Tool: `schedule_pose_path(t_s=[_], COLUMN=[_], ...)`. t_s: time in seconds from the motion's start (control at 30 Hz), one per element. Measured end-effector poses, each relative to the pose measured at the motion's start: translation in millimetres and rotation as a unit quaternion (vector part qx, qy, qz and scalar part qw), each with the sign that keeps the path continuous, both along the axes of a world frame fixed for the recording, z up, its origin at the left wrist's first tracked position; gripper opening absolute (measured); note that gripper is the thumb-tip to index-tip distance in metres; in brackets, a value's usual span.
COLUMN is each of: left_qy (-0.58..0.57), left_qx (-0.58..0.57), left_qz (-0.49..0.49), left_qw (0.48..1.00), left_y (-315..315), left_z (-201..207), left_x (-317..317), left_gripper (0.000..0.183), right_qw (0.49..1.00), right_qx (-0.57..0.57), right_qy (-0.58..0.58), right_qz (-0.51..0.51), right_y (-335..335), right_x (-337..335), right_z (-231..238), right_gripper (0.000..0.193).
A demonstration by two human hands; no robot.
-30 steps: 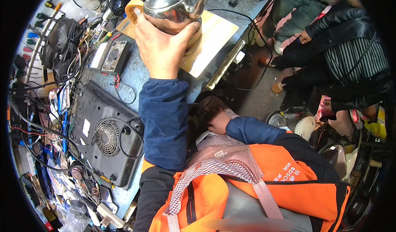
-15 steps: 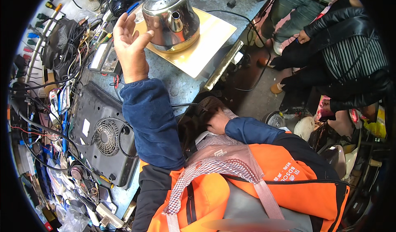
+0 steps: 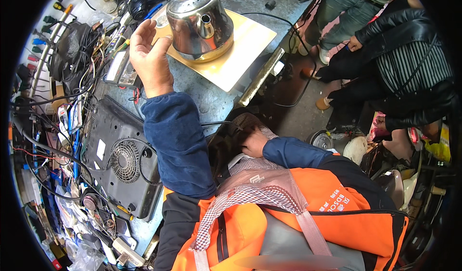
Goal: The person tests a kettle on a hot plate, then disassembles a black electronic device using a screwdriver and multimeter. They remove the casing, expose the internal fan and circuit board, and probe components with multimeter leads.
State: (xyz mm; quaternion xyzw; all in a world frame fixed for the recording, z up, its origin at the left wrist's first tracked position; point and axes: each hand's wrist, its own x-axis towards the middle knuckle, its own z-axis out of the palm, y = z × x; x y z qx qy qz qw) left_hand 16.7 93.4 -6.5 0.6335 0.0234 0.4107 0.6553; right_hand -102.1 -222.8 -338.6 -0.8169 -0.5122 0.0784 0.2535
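A shiny steel kettle [image 3: 199,25] with a short spout stands upright on a pale gold flat panel [image 3: 245,40] on the blue workbench [image 3: 202,100]. My left hand [image 3: 150,64] is raised just left of the kettle. Its thumb is apart from the loosely bent fingers, and it holds nothing. A small gap shows between the thumb and the kettle. Down by my lap, at the edge of the checked apron [image 3: 260,174], rests my right hand [image 3: 255,142]. Its fingertips are hidden in dark shadow and cloth.
An upturned black induction cooker [image 3: 122,158] with a round fan grille lies on the left. Near it are a multimeter [image 3: 129,73], tangled cables and tools. A black cord [image 3: 293,30] hangs over the bench's right edge. Two people [image 3: 409,64] are at the upper right.
My left hand has drawn slightly left, away from the kettle, and its fingers have bent inward. The right hand and the kettle have stayed in place.
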Motion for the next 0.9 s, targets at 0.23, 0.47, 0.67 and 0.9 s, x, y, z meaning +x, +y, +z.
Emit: schedule_pose_path(t_s=[0.23,0.47,0.67,0.9], left_qy=[-0.003,0.005,-0.012,-0.044], left_qx=[0.046,-0.031,-0.151,-0.142], left_qz=[0.001,0.119,0.161,0.151], left_qw=[0.999,0.992,0.975,0.977], left_y=[-3,2,3,-2], left_z=[-1,-2,6,8], left_x=[-1,3,-2,-4], left_gripper=[0.059,0.036,0.024,0.017], right_qw=[1.000,0.999,0.965,0.907], right_qx=[-0.026,-0.017,0.185,0.319], right_qy=[-0.002,-0.033,0.188,0.000], right_qz=[0.006,-0.003,0.008,-0.275], right_y=[-1,2,-13,-10], right_x=[0,0,1,82], right_z=[3,6,108,254], right_gripper=[0.026,0.023,0.011,0.030])
